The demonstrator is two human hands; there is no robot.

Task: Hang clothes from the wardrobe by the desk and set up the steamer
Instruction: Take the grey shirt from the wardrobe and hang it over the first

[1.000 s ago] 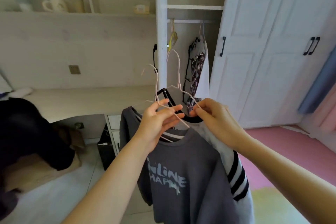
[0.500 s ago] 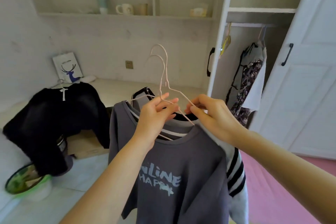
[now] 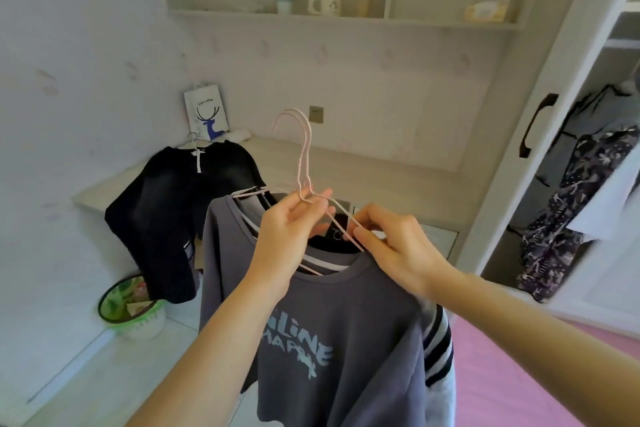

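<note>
In front of me I hold up two pale pink wire hangers (image 3: 301,146), their hooks close together. A grey printed T-shirt (image 3: 346,340) hangs from the front one, and a white garment with dark stripes (image 3: 438,343) shows behind it. My left hand (image 3: 287,239) grips the hangers at the neck. My right hand (image 3: 394,246) pinches a hanger's wire shoulder. A black garment (image 3: 180,211) on its own hanger droops from the edge of the desk (image 3: 363,170). The open wardrobe (image 3: 540,107) stands at the right with a patterned dress (image 3: 568,204) inside. No steamer is in view.
A green basin (image 3: 130,308) sits on the floor under the desk's left end. A paper bag with a deer print (image 3: 207,114) leans on the wall. Cups (image 3: 325,4) stand on the shelf above. A pink mat (image 3: 519,374) covers the floor at the right.
My view has swung left, away from the wardrobe and toward the desk corner. The two hanger hooks have come closer together. Both hands keep their hold.
</note>
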